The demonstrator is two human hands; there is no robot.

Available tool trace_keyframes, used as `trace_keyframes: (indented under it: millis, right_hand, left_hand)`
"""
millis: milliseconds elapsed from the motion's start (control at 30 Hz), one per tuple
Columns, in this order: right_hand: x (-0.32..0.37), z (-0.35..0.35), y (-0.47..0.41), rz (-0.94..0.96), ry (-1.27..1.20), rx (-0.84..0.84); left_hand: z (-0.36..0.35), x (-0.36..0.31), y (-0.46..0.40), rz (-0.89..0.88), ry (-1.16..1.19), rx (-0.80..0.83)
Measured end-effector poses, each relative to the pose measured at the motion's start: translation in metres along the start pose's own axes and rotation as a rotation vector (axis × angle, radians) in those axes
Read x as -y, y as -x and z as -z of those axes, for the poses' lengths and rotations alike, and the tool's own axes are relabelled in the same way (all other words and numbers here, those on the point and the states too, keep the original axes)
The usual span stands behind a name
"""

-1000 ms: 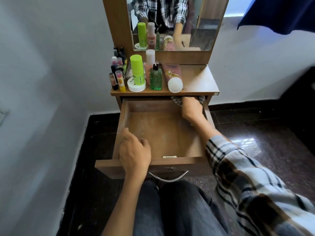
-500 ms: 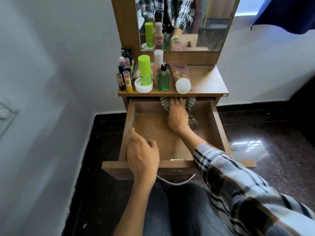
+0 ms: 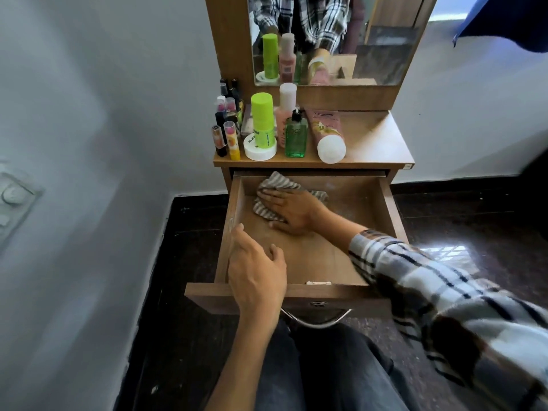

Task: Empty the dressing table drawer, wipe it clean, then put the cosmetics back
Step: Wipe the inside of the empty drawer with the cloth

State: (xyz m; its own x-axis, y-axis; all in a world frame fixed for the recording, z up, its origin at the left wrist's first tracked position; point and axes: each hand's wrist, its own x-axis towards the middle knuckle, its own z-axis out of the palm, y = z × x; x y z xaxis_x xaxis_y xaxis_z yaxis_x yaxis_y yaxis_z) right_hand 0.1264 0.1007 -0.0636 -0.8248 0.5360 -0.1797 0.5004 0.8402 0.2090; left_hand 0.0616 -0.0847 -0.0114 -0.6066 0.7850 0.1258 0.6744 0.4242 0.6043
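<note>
Leftward now — right hand (image 3: pixel 292 210) has swept cloth (image 3: pixel 274 185) across drawer (image 3: pixel 326 256)

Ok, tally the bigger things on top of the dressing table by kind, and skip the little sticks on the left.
Bottles: 3 (lime green bottle, pink bottle, green pump bottle)
Tubes: 1 (pink tube, lying down)
Jars: 1 (white jar)
Total: 5

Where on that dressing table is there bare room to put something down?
The tabletop is bare from the lying pink tube to its right edge. Its left half is crowded with bottles.
</note>
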Motion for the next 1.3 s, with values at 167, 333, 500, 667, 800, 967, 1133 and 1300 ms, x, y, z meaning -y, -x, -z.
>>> trace_keyframes:
  millis: [167,333,500,667,800,967,1133,1300]
  right_hand:
    - [-0.045,-0.018,0.047,-0.021,0.297,-0.021]
    - [-0.042,-0.008,0.040,-0.010,0.386,-0.119]
    - [0.003,-0.001,-0.029,0.096,0.428,-0.195]
    - [-0.009,-0.003,-0.007,0.161,0.478,-0.126]
    - [-0.031,0.003,0.040,0.070,0.475,-0.206]
    - [-0.064,-0.008,0.088,0.128,0.311,-0.002]
    - [-0.047,0.019,0.086,-0.180,0.109,-0.161]
    - [-0.012,0.027,0.029,-0.033,0.048,-0.272]
  left_hand:
    - [-0.001,0.001,0.000,-0.011,-0.020,-0.002]
    - [-0.004,0.000,0.002,-0.014,-0.033,-0.017]
    - [-0.004,0.000,0.001,-0.026,-0.056,-0.023]
    - [-0.005,0.002,0.000,-0.033,-0.056,-0.001]
    - [-0.005,0.002,-0.003,-0.020,-0.050,-0.005]
    - [-0.004,0.002,0.000,-0.017,-0.046,0.007]
    - [-0.005,-0.001,0.001,-0.008,-0.063,0.002]
    - [-0.007,0.000,0.001,-0.002,-0.072,-0.003]
